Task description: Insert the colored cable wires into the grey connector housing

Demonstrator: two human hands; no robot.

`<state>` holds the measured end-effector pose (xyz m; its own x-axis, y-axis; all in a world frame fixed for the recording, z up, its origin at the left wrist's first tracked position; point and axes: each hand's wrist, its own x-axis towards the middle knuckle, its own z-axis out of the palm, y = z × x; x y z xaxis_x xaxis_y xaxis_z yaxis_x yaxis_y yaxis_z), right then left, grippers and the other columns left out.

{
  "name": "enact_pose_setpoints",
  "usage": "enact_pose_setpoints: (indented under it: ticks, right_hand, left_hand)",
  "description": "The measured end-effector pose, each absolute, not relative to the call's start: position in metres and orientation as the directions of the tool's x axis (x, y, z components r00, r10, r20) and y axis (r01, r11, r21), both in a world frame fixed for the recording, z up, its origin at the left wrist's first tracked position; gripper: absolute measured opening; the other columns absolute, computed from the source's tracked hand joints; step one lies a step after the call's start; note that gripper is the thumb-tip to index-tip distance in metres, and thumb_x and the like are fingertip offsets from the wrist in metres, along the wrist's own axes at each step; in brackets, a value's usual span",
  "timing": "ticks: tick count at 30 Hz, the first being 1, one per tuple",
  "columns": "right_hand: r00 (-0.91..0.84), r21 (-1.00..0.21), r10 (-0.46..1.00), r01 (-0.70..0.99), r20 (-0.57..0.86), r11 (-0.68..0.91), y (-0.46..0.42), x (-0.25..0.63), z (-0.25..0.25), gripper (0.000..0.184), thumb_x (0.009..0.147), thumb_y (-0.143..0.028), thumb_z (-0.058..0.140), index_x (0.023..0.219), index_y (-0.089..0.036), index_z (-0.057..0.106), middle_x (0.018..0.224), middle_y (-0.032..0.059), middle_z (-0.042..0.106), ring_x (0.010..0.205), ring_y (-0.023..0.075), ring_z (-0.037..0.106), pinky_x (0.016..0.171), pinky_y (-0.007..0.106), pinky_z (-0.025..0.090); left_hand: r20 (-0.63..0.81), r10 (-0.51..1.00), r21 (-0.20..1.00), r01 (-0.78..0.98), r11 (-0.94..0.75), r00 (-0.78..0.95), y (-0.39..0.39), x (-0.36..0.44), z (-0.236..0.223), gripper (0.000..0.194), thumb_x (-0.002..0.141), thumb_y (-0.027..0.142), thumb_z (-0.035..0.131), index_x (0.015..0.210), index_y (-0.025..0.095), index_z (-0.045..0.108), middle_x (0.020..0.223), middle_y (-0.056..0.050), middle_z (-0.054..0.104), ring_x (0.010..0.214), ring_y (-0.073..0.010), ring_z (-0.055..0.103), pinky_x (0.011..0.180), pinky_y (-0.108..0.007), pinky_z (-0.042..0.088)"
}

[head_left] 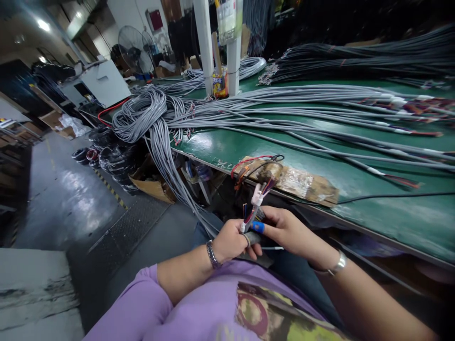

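In front of my lap, my left hand (231,240) is closed around a grey cable (253,237), whose white-wrapped end shows coloured wire tips. My right hand (289,232), with blue tape on its thumb, has thumb and fingers closed on the cables from the other side. Above the hands, a white-wrapped cable end (256,195) sticks up with thin dark and reddish wires. A small dark piece beside my right fingers is too unclear to name. Just beyond, a taped cardboard strip (302,183) lies on the table edge with a clip-like orange and black lead (243,177).
Long grey cables (270,124) spread across the green table (373,213), with a coiled bundle (142,113) hanging over its left end. Darker cables (355,64) lie at the back. White posts (233,66) stand on the table. A cardboard box (152,182) sits on the floor.
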<state>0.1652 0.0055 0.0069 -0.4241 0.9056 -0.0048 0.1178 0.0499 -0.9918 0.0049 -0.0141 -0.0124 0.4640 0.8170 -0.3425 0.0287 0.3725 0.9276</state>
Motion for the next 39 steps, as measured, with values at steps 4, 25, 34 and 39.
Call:
enact_pose_setpoints:
  ticks: [4,25,34,39]
  right_hand:
    - [-0.302,-0.982,0.952,0.157,0.056,0.108,0.002,0.170,0.004,0.027,0.077,-0.048,0.069,0.076,-0.021,0.073,0.074,0.0043,0.069,0.069,0.0198,0.060,0.068,0.031,0.048]
    - [-0.156,-0.989,0.977,0.024,-0.146,-0.144,-0.002,0.165,-0.003,0.032,0.069,-0.049,0.073,0.074,-0.020,0.063,0.059,-0.0001,0.059,0.049,0.0131,0.050,0.045,0.025,0.040]
    - [-0.030,-0.919,0.968,-0.307,-0.249,-0.246,-0.004,0.176,-0.020,0.040,0.062,-0.055,0.078,0.067,-0.019,0.061,0.061,-0.0018,0.052,0.054,0.0109,0.047,0.057,0.028,0.046]
    - [-0.201,-0.976,0.965,-0.097,-0.171,-0.193,-0.009,0.166,-0.013,0.041,0.071,-0.055,0.073,0.090,-0.019,0.070,0.084,0.0055,0.069,0.073,0.0171,0.059,0.069,0.030,0.048]
  left_hand:
    - [-0.333,0.824,0.930,0.012,0.368,0.458,-0.012,0.005,-0.010,0.037,0.073,0.049,0.064,0.065,0.015,0.054,0.051,-0.002,0.061,0.036,-0.0101,0.055,0.034,-0.017,0.028]
    - [-0.297,0.833,0.951,0.068,0.301,0.467,-0.022,0.011,-0.024,0.052,0.069,0.064,0.065,0.063,0.012,0.061,0.060,-0.007,0.065,0.050,-0.0140,0.060,0.047,-0.023,0.044]
    - [-0.333,0.848,0.844,-0.271,0.463,0.413,-0.012,0.007,-0.021,0.053,0.062,0.059,0.070,0.075,0.009,0.064,0.066,-0.011,0.068,0.047,-0.0166,0.064,0.034,-0.019,0.029]
    - [-0.335,0.836,0.838,-0.268,0.475,0.434,-0.012,0.006,-0.022,0.049,0.066,0.057,0.067,0.071,0.008,0.063,0.065,-0.012,0.068,0.047,-0.0162,0.064,0.034,-0.018,0.029]
